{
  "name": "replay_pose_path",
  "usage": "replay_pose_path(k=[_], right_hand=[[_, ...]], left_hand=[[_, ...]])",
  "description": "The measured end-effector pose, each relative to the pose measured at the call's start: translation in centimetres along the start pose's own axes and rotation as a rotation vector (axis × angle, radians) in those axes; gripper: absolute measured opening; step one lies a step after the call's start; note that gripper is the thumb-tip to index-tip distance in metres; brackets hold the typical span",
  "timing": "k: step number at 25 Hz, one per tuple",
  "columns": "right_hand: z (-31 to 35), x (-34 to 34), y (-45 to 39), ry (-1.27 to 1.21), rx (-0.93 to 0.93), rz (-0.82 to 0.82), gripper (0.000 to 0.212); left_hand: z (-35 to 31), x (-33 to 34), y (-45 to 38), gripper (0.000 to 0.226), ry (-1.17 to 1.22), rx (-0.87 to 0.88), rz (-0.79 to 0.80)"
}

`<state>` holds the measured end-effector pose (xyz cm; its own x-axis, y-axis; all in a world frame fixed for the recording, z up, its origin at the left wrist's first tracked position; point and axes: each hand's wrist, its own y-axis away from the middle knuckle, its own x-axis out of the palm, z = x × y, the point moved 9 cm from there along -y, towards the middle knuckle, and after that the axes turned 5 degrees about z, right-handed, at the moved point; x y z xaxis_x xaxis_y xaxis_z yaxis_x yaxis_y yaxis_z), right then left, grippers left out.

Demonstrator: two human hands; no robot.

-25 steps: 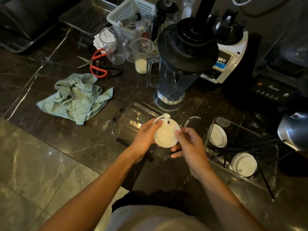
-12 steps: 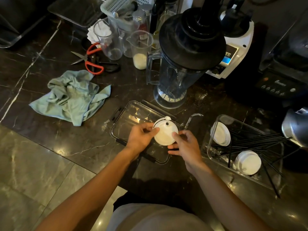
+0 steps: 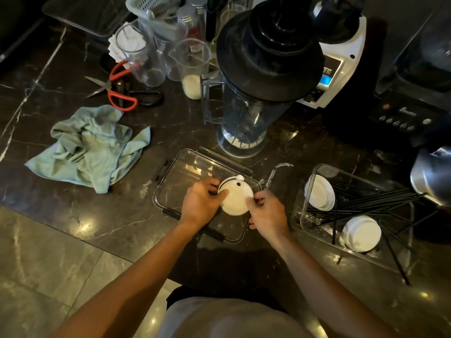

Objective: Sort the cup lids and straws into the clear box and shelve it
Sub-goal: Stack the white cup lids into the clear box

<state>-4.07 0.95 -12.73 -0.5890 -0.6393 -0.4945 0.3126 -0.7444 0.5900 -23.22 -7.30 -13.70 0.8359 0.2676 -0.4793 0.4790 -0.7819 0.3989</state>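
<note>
Both hands hold one white cup lid (image 3: 234,199) above a flat clear box cover (image 3: 185,172) lying on the dark marble counter. My left hand (image 3: 201,203) pinches the lid's left edge and my right hand (image 3: 267,214) grips its right edge. To the right stands the clear box (image 3: 314,230), with two stacks of white lids (image 3: 319,192) (image 3: 361,232) and several black straws (image 3: 371,203) inside it, some sticking out over the rim.
A blender jug with a black lid (image 3: 263,69) stands just behind the cover. Blender bases (image 3: 336,69) (image 3: 402,113), measuring cups (image 3: 192,67), red scissors (image 3: 117,91), a green cloth (image 3: 95,145) and a steel jug (image 3: 432,176) crowd the counter.
The lid in both hands has dropped lower and closer to the clear cover. The camera has tilted slightly, shifting the scene.
</note>
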Motion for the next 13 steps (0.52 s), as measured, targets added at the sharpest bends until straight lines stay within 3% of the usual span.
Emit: replay_pose_path(k=[6, 10, 13], right_hand=[[2.4, -3.4, 2.0, -0.009, -0.15, -0.025, 0.019], [2.4, -10.3, 4.8, -0.095, -0.244, -0.211, 0.01], [-1.0, -16.4, 6.6, -0.101, -0.194, -0.398, 0.007]], left_hand=[[-6.4, -0.2, 0.1, 0.043, -0.06, 0.133, -0.064], [-14.2, 4.2, 0.5, 0.025, 0.033, 0.303, 0.104], [-19.0, 9.4, 1.3, 0.018, 0.017, 0.385, 0.227]])
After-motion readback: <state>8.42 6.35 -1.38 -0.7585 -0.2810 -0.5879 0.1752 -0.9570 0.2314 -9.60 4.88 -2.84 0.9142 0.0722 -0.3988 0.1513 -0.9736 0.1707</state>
